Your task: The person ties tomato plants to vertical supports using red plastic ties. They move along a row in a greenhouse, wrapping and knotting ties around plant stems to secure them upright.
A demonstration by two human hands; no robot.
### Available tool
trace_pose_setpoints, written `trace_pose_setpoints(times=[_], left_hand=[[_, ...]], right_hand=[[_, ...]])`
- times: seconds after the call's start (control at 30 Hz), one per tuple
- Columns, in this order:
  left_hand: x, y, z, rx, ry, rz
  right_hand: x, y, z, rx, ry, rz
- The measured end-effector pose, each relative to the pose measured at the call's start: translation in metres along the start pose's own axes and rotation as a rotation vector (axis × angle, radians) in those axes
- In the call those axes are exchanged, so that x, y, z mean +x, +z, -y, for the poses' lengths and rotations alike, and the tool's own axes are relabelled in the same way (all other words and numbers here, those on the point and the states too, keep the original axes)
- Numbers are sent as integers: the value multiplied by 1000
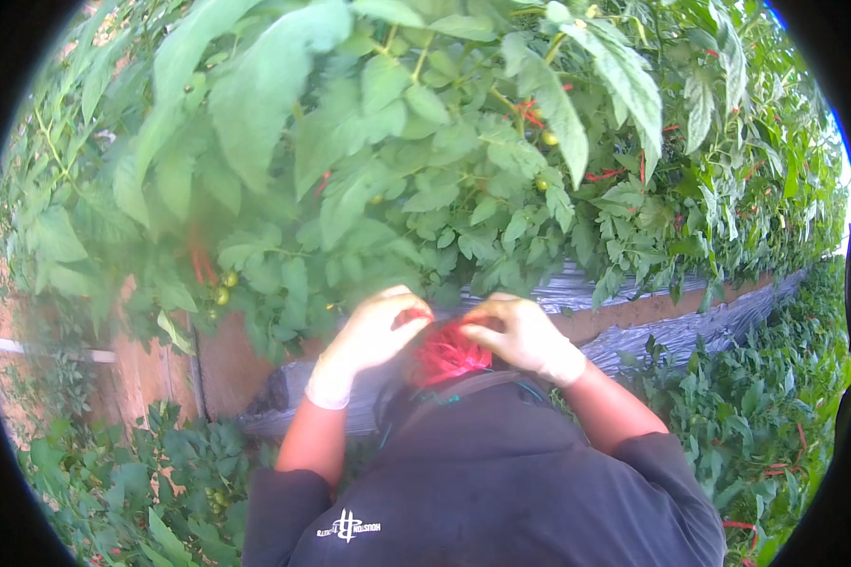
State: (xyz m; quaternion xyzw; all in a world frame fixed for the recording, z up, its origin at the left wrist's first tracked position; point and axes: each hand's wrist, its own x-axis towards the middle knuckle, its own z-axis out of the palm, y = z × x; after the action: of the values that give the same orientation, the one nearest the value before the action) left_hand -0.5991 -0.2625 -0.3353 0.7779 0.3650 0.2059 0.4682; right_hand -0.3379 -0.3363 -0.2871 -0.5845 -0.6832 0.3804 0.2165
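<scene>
A bundle of red plastic twine [450,356] hangs at the front of my waist, against the dark clothing. My right hand [528,334], in a thin pale glove, pinches red strands at the bundle's upper right edge. On the other side, my left hand [372,332] wears the same kind of glove. Its thumb and fingers curl towards each other just above the bundle's left edge. Some red shows between them, but glare and blur hide whether they grip a strand. Tomato plants [432,177] with broad green leaves rise directly beyond both hands.
Green tomatoes [223,292] hang low on the left. Red ties [530,112] mark several stems. Silvery plastic mulch film [680,339] runs along the bare soil between rows. More plants [744,404] stand close on my right and behind. A pale pipe [49,349] lies at far left.
</scene>
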Motion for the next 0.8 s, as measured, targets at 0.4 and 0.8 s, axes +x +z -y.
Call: trace_pose_setpoints(times=[0.4, 0.8], left_hand=[[35, 47, -25, -65, -291, -293], [125, 115, -133, -170, 113, -406]], right_hand=[[44, -42, -88, 197, -63, 232], [-13, -205, -71, 386, -125, -120]])
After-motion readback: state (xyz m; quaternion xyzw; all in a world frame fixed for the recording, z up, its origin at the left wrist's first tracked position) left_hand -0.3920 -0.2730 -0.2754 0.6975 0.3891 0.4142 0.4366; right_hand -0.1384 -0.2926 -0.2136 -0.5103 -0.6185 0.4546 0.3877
